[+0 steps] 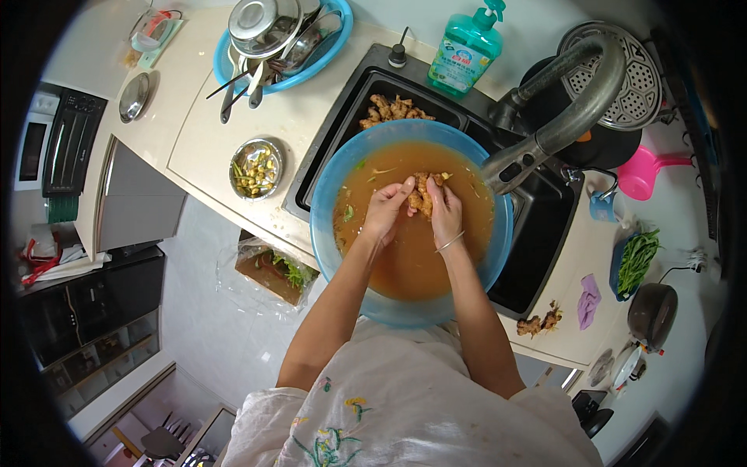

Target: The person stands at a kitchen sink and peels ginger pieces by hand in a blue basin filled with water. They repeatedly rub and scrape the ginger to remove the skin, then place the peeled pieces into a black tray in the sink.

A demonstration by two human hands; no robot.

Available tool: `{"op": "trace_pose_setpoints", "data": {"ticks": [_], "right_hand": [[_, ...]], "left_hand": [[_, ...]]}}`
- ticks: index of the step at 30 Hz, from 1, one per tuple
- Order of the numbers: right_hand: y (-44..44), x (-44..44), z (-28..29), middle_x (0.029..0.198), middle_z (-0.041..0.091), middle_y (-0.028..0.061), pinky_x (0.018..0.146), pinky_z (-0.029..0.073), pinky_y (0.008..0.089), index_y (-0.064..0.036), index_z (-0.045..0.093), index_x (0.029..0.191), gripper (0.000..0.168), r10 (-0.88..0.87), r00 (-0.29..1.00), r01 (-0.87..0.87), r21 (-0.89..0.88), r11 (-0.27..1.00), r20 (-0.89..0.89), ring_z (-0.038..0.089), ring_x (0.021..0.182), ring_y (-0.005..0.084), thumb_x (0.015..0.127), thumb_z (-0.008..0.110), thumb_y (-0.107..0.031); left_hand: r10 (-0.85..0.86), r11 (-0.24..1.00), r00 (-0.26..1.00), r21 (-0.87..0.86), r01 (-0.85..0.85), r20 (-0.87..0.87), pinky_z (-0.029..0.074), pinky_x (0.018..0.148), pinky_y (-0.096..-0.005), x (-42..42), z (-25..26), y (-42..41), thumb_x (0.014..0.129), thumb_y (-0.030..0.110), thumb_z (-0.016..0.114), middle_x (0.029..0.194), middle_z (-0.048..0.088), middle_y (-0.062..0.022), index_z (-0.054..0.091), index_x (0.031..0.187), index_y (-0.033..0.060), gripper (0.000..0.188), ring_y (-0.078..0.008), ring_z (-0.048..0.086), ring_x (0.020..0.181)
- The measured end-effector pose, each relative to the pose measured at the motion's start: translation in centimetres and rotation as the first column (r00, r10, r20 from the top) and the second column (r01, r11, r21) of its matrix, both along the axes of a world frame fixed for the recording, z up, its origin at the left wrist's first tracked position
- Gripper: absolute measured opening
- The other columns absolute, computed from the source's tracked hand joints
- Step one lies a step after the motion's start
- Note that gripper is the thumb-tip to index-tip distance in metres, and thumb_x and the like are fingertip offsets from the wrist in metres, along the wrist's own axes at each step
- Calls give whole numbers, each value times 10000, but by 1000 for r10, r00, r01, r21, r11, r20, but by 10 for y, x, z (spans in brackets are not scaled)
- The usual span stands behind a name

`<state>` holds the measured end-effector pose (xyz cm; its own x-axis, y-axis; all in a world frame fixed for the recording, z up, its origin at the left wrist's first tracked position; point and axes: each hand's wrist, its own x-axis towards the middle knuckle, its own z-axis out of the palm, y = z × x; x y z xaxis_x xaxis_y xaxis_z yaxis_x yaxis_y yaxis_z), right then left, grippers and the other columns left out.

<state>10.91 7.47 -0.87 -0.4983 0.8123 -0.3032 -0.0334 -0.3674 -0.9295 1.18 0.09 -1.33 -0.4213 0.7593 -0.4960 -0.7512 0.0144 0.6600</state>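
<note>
Over a large blue plastic basin of muddy brown water, both my hands grip one knobbly rhizome that looks like ginger. My left hand pinches its left side between thumb and fingers. On its right side, my right hand holds it with the thumb on top; a bracelet circles that wrist. Small green and pale scraps float in the water. Behind the basin, several similar rhizomes lie in the black sink. A steel bowl to the left holds yellowish root pieces.
A faucet arches over the basin's right rim. Dish soap stands behind the sink, and a blue tub of dishes at the back left. Dirty rhizome pieces, a purple cloth and leafy greens are on the right.
</note>
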Motion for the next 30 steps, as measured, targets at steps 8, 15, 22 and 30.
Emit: {"op": "trace_pose_setpoints", "data": {"ticks": [8,15,22,30], "right_hand": [[-2,-3,9,994,629,45,769,455,238,30,597,1097,282,28,998,-25,56,998,-59,558,875,90,946,554,-204],[6,5,5,949,635,44,731,466,240,37,592,1092,280,113,994,-112,192,975,8,560,829,85,939,565,-196],[5,8,5,1043,606,47,809,451,242,8,567,1151,269,104,972,-137,-147,980,-210,553,937,99,937,562,-154],[16,18,8,1164,560,47,918,433,312,-35,504,1241,321,121,865,-352,-419,837,-486,536,1064,138,943,547,-145]], "left_hand": [[28,995,991,94,-40,127,431,618,-230,-7,10,-4,881,253,652,812,612,-10,630,844,68,189,-107,541,689],[-70,997,995,43,67,75,432,627,-234,-14,8,-6,889,124,611,850,630,-16,628,873,63,65,-88,554,705],[-145,979,973,167,116,178,483,673,-239,-22,-5,-10,896,118,599,854,633,-46,619,888,20,100,-104,585,732],[-165,965,964,235,115,208,519,767,-275,-14,-6,-10,917,148,581,909,626,-61,583,982,2,160,-131,601,829]]}}
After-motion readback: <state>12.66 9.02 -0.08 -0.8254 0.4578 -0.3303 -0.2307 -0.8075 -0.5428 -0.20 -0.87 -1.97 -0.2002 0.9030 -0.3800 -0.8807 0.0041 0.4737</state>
